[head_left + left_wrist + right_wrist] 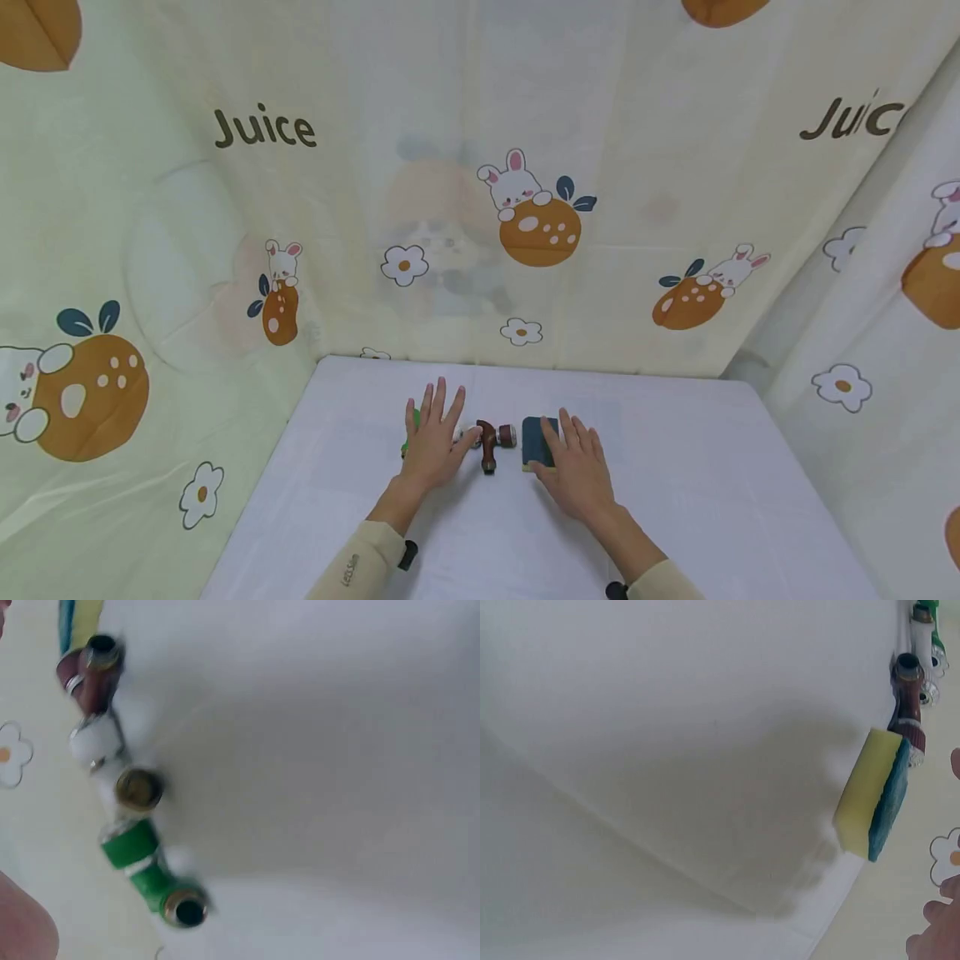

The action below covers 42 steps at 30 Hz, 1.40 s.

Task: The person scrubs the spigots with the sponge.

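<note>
My left hand (pixel 431 450) has its fingers straight and spread, overlapping a green elbow-shaped piece (pixel 150 881) and a white one (pixel 97 742) in the head view. Just right of its thumb lies a similar brown piece (pixel 487 446) with a dark-rimmed round end and a ribbed collar. These three form a row on the white table (pixel 465 550). At the row's right end is a sponge (pixel 866 795), yellow with a dark blue-green scouring layer. Over the sponge's right part, in the head view, stretches my right hand (pixel 577 471), fingers extended. Neither hand grips anything.
A cream curtain (pixel 450 83) printed with rabbits, oranges and flowers hangs behind the table's back edge and along both sides. Dark straps show at both wrists, by the beige sleeves (pixel 360 562). A shadow falls on the cloth beside the sponge.
</note>
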{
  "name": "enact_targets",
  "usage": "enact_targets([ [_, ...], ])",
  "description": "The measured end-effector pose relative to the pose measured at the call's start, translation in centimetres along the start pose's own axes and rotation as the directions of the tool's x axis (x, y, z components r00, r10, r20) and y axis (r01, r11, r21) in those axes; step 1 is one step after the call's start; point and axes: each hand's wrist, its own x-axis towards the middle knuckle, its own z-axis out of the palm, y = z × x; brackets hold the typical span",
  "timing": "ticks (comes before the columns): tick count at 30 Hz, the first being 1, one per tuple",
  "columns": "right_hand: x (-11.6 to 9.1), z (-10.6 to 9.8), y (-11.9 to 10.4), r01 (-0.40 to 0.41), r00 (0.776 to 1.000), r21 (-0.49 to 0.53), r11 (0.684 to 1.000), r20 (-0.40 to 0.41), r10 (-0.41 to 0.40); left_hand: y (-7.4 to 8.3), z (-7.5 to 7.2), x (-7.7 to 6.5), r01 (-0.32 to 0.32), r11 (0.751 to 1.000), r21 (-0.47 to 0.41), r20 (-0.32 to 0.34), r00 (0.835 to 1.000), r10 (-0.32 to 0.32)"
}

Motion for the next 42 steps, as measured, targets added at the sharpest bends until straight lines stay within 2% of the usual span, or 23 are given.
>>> enact_targets([
  [5, 0.0, -0.1, 0.7, -0.012, 1.0, -0.012, 1.0, -0.024, 0.012, -0.3, 0.0, 0.0, 0.008, 1.0, -0.011, -0.009, 1.0, -0.009],
  [12, 0.2, 0.0, 0.9, -0.038, 0.999, 0.0, 0.999, -0.027, 0.038, 0.0, 1.0, -0.6, 0.006, 1.0, -0.022, 0.062, 0.998, -0.004],
  [21, 1.1, 1.0, 0.2, -0.006, 0.999, 0.021, 1.0, -0.048, 0.007, 0.8, 1.9, -0.8, -0.021, 0.999, 0.029, 0.091, 0.996, 0.019],
  [28, 1.6, 1.8, -0.7, -0.002, 1.0, 0.02, 1.0, -0.031, 0.002, 1.2, 2.5, -1.1, -0.032, 0.999, -0.006, 0.123, 0.992, 0.033],
  [32, 1.8, 1.9, -0.9, -0.016, 0.999, 0.039, 0.999, -0.032, 0.018, 1.5, 2.5, -0.9, -0.035, 0.999, 0.019, 0.131, 0.991, 0.032],
  [36, 2.2, 2.5, -0.8, -0.042, 0.999, 0.066, 0.997, 0.0, 0.042, 1.8, 2.6, -0.8, -0.047, 0.999, 0.024, 0.116, 0.992, 0.044],
  [42, 2.4, 4.0, -0.3, -0.099, 0.991, 0.086, 0.991, 0.1, 0.09, 2.4, 2.9, -0.8, -0.067, 0.998, 0.019, 0.129, 0.989, 0.064],
])
